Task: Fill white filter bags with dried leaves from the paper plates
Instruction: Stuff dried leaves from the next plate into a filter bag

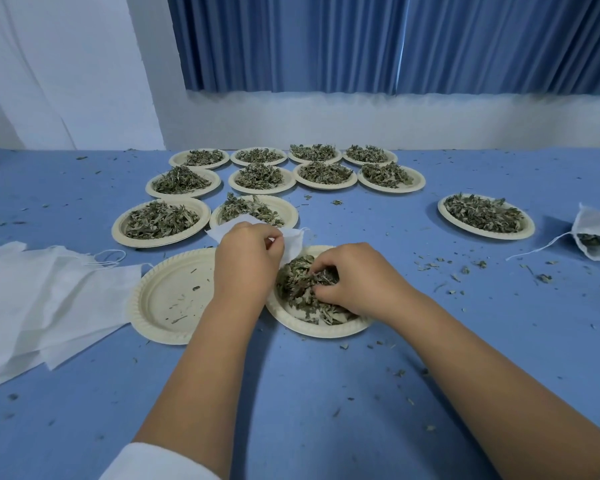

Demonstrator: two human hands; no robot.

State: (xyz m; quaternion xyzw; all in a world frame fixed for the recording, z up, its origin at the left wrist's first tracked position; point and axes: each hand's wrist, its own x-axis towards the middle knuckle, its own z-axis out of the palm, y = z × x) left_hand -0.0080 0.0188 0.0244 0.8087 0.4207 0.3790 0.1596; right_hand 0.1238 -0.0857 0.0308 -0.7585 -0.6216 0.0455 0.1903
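Scoop | left hand (246, 258) pinches bag (293, 242) at far rim of plate (326, 329) | right hand (350, 278) fingers curled round leaves (298, 289) | advice: keep bag mouth wide, over plate; take small pinches.

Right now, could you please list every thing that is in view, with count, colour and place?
leaf plates: eleven, cream, middle and far table
near leaf plate: one, cream, front centre
empty plate: one, cream, near left
empty filter bags: pile, white, left edge
filled filter bag: one, white, right edge
leaf crumbs: many, green, scattered
table: one, blue
curtain: one, blue, behind
left hand: one, pinches a white filter bag
right hand: one, grips dried leaves on near plate
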